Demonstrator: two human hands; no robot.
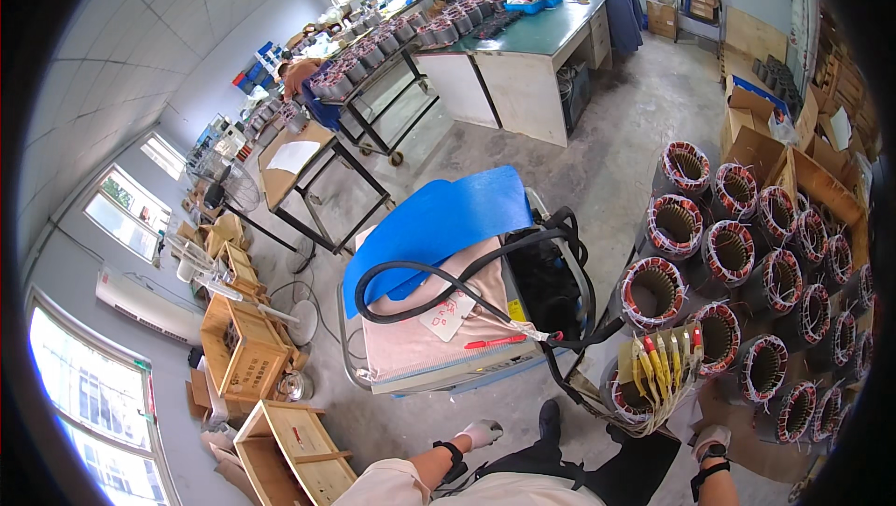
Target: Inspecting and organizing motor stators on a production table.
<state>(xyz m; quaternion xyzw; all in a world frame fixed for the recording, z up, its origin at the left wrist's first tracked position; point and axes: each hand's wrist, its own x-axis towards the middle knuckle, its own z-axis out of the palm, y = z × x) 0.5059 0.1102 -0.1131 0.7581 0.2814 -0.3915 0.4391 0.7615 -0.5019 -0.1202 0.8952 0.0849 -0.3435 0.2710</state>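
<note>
My left hand [483,433], in a pale glove, hangs in front of my body with nothing seen in it; its fingers look loosely extended. My right hand [713,441], also gloved, is low beside the nearest motor stators [764,368]; its fingers are too small and foreshortened to read. Between my hands and the stators, a bundle of test clips [665,364] with yellow and red handles hangs over a stator. Their pale wires run down towards my legs. The stators stand upright in rows, with red-and-white laced windings round their open bores.
A wheeled machine [448,375] ahead carries a pink cloth, a blue sheet [439,235], a red pen and a thick black cable [411,268]. Wooden crates [245,347] and a white fan stand left. Farther off are a green-topped bench [523,44], stator-laden carts and people. Cardboard boxes [751,128] stand right.
</note>
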